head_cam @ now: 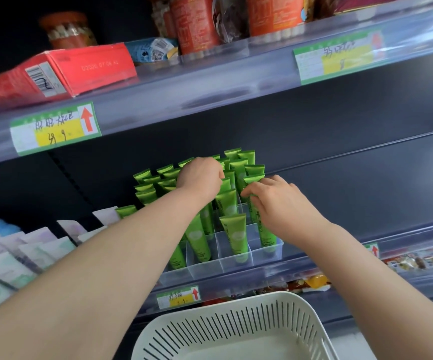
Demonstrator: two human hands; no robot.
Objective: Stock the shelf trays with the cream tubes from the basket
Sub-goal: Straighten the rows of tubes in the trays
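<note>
Tube (263,229), upright, is pinched by the right hand (280,203) at three o'clock of the left hand (199,178), whose grip is hidden.

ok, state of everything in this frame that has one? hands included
left hand: fingers curled among tube tops, grip hidden.
right hand: pinching top of front right tube.
front right tube: upright in tray, cap down.
green tubes: standing cap down in rows, some leaning.
tray: clear, divided, mostly filled.
basket: no tubes in visible part.
red box: lying flat on upper shelf.
</note>
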